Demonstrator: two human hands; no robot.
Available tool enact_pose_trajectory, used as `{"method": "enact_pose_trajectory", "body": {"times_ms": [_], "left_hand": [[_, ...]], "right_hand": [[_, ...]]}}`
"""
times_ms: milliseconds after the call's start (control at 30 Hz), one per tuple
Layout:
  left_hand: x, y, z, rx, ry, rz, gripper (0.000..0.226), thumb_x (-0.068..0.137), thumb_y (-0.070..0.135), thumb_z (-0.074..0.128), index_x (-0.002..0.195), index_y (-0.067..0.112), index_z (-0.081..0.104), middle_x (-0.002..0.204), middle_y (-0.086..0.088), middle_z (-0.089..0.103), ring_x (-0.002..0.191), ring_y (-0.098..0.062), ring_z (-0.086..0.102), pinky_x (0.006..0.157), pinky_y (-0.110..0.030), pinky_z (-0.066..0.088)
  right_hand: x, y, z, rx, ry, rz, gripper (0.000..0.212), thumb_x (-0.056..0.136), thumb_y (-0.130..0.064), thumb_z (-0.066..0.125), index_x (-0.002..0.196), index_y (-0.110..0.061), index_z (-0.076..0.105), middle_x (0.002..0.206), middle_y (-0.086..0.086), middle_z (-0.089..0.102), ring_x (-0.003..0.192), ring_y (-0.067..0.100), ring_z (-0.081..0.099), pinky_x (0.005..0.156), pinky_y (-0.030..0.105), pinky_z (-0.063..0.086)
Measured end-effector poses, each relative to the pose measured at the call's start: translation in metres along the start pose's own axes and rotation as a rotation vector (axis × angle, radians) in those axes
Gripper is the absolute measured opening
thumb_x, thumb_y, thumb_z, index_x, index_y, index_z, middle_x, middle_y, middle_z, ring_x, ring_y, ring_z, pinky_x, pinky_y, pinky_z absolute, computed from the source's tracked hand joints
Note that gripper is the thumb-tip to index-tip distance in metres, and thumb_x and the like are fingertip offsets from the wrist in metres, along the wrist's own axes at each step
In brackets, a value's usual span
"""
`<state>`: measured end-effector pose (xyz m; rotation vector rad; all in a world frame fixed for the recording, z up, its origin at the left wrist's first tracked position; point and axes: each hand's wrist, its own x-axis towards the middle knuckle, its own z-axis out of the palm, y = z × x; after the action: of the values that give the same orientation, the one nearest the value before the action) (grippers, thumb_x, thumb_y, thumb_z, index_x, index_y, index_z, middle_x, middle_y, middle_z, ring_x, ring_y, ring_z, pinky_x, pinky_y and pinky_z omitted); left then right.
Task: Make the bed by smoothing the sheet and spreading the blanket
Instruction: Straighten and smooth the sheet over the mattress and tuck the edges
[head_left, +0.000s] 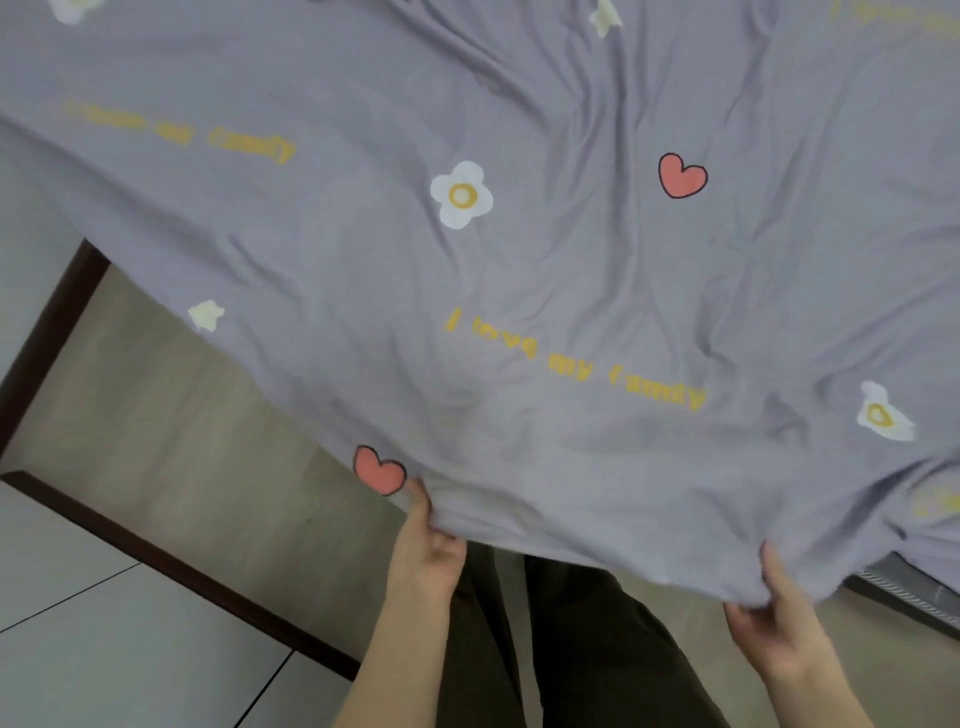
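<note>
Left grip (423, 551), right grip (779, 623) — both forward, tight on blanket (545, 270)

On my feed now: left hand (423, 551) and right hand (779, 629), both bare; forearms (395, 670) uncovered down to the bottom edge of the view; between them dark brownish-olive trousers (571, 654), loose-cut, plain cloth, soft folds running down the legs.

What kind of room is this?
Probably a home bedroom. A lilac blanket printed with flowers, hearts and "I love my family" is spread over what looks like a dark wooden bed frame, the left hand and right hand grip its near edge, and pale floor tiles show alongside.
</note>
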<state>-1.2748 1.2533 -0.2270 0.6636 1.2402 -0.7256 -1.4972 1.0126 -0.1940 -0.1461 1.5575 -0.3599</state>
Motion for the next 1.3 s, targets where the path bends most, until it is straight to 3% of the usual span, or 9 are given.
{"method": "enact_pose_trajectory", "body": {"times_ms": [100, 233, 433, 567, 667, 767, 900, 1100, 1300], "left_hand": [[0.018, 0.001, -0.015, 0.247, 0.284, 0.062, 0.041, 0.089, 0.028, 0.067, 0.125, 0.012, 0.058, 0.123, -0.004, 0.063, 0.106, -0.017, 0.06, 0.096, -0.029, 0.044], [0.04, 0.014, -0.02, 0.472, 0.394, 0.096, 0.028, 0.091, 0.012, 0.064, 0.118, 0.007, 0.06, 0.1, -0.005, 0.065, 0.082, -0.016, 0.059, 0.084, -0.029, 0.045], [0.05, 0.03, 0.006, 1.289, 0.561, 0.327, 0.038, 0.084, 0.003, 0.058, 0.12, -0.01, 0.052, 0.11, -0.024, 0.06, 0.1, -0.038, 0.059, 0.09, -0.044, 0.051], [0.041, 0.031, 0.039, 1.734, 0.204, 0.661, 0.071, 0.092, 0.023, 0.055, 0.153, 0.024, 0.019, 0.161, -0.011, 0.007, 0.126, -0.03, 0.048, 0.095, -0.031, 0.042], [0.039, 0.034, 0.059, 1.964, -0.101, 0.925, 0.075, 0.095, 0.032, 0.053, 0.15, 0.045, 0.004, 0.161, 0.005, -0.019, 0.124, -0.025, 0.048, 0.093, -0.031, 0.046], [0.045, 0.034, 0.078, 2.185, -0.239, 1.109, 0.069, 0.098, 0.042, 0.047, 0.153, 0.039, 0.005, 0.157, 0.006, -0.027, 0.149, -0.022, 0.009, 0.114, -0.042, 0.03], [0.054, 0.022, 0.101, 2.384, -0.27, 1.12, 0.067, 0.098, 0.05, 0.039, 0.152, 0.042, 0.0, 0.158, 0.007, -0.027, 0.149, -0.018, -0.013, 0.116, -0.055, 0.014], [0.065, -0.01, 0.109, 2.749, -0.386, 0.853, 0.067, 0.093, 0.067, 0.023, 0.152, 0.042, 0.002, 0.156, 0.008, -0.029, 0.145, -0.024, -0.025, 0.111, -0.061, -0.015], [0.053, -0.055, 0.123, 2.773, -1.02, 0.727, 0.067, 0.095, 0.065, 0.022, 0.154, 0.037, 0.005, 0.161, 0.012, -0.007, 0.148, -0.005, -0.006, 0.115, -0.052, -0.019]], "right_hand": [[0.012, 0.01, -0.019, -0.176, 0.273, 0.162, 0.034, 0.073, -0.018, 0.082, 0.102, -0.011, 0.068, 0.09, 0.006, 0.072, 0.096, 0.011, 0.067, 0.078, 0.021, 0.055], [0.016, 0.015, -0.017, -0.66, 0.514, -0.193, 0.011, 0.091, -0.014, 0.061, 0.091, -0.003, 0.061, 0.08, 0.012, 0.056, 0.08, 0.036, 0.057, 0.073, 0.042, 0.051], [0.026, 0.018, 0.057, -1.334, 0.559, -0.984, 0.076, 0.069, -0.006, 0.075, 0.134, -0.008, 0.037, 0.138, 0.027, 0.033, 0.12, 0.043, 0.038, 0.094, 0.057, 0.037], [0.043, 0.002, 0.117, -1.859, 0.11, -1.325, 0.077, 0.064, -0.039, 0.085, 0.13, -0.024, 0.049, 0.135, 0.011, 0.041, 0.116, 0.039, 0.042, 0.091, 0.052, 0.036], [0.059, -0.014, 0.146, -2.263, 0.016, -1.137, 0.075, 0.063, -0.05, 0.081, 0.128, -0.029, 0.049, 0.128, 0.003, 0.048, 0.115, 0.032, 0.046, 0.091, 0.044, 0.037], [0.069, -0.025, 0.151, -2.501, -0.034, -1.0, 0.04, 0.082, -0.04, 0.065, 0.119, -0.033, 0.053, 0.124, -0.005, 0.058, 0.116, 0.02, 0.054, 0.088, 0.031, 0.038], [0.078, -0.034, 0.127, -2.57, -0.031, -0.934, 0.023, 0.09, -0.031, 0.05, 0.11, -0.034, 0.06, 0.115, -0.008, 0.067, 0.111, 0.014, 0.06, 0.087, 0.026, 0.041], [0.101, -0.053, 0.059, -1.612, 0.314, -0.584, 0.056, 0.075, -0.022, 0.079, 0.116, -0.003, 0.045, 0.125, 0.031, 0.046, 0.116, 0.047, 0.048, 0.096, 0.049, 0.04], [0.096, -0.084, 0.057, -1.447, 0.698, -0.435, 0.068, 0.085, -0.027, 0.062, 0.142, -0.008, 0.029, 0.149, 0.024, 0.023, 0.135, 0.044, 0.025, 0.108, 0.058, 0.023]]}}
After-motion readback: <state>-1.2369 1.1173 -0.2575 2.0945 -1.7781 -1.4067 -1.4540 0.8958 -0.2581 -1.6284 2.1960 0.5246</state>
